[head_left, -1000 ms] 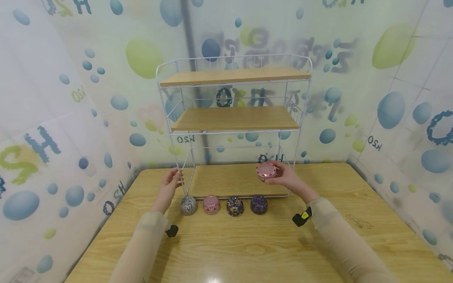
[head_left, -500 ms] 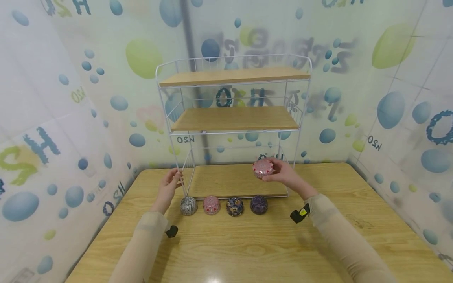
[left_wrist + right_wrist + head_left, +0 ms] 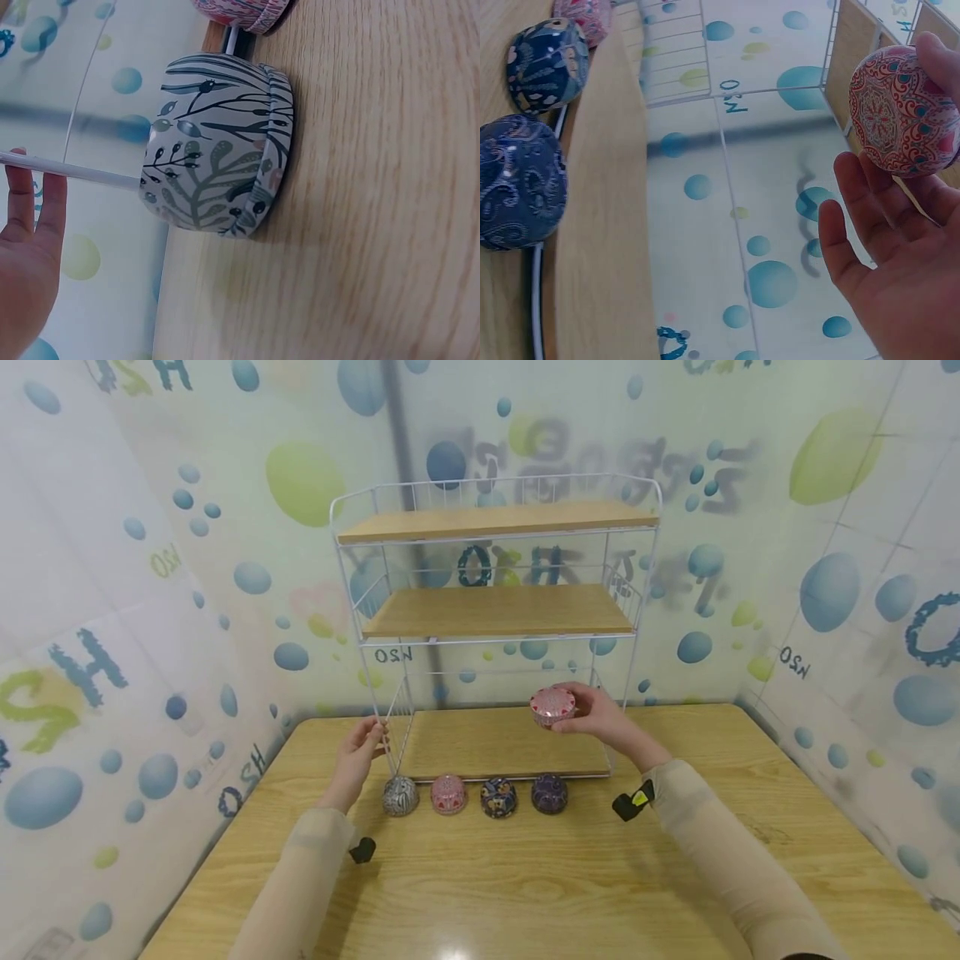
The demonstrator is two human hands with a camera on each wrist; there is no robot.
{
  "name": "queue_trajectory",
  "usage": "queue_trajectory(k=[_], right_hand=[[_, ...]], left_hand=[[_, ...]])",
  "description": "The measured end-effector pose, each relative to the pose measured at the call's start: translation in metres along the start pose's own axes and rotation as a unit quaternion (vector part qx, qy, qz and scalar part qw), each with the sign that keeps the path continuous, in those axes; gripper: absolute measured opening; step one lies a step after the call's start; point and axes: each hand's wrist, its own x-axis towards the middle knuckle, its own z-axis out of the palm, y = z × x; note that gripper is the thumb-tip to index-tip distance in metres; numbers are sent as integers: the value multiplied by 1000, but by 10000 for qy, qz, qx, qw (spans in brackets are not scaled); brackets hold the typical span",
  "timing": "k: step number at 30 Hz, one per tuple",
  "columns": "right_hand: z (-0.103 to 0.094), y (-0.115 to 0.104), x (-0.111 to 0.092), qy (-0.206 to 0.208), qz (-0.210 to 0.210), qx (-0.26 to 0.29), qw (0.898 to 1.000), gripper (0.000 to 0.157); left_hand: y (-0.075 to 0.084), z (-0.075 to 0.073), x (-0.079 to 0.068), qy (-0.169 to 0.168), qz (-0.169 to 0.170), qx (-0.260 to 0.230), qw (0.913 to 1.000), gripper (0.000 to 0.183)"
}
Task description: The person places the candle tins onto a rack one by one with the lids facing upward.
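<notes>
My right hand (image 3: 596, 718) pinches a round pink-and-red patterned tin (image 3: 552, 707) by its edge, above the right part of the lowest board (image 3: 472, 739) of a white wire shelf rack. In the right wrist view its mandala-like top (image 3: 900, 109) faces the camera, thumb above and fingers below. My left hand (image 3: 360, 756) holds the rack's front left post (image 3: 90, 174), with fingertips against the rod. Along the rack's front edge stand a white tin with grey leaves (image 3: 217, 146), a pink tin (image 3: 448, 794), a blue floral tin (image 3: 498, 797) and a dark purple tin (image 3: 550, 793).
Above are the rack's middle board (image 3: 498, 610) and top board (image 3: 498, 520), with wire rails at the sides and back. The rack stands on a wooden table (image 3: 480, 877), against a curtain (image 3: 300, 552) printed with blue and green dots.
My right hand has lifted the pink-and-red tin slightly and moved it a little to the left. My left hand and the row of tins have stayed in place.
</notes>
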Motion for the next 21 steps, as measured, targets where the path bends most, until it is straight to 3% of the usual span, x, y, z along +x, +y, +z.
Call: queue_trajectory(k=[21], right_hand=[[-1,-31,22,5,-360,84,9993,61]], left_hand=[[0,1,0,23,-29,-14,10000,12]])
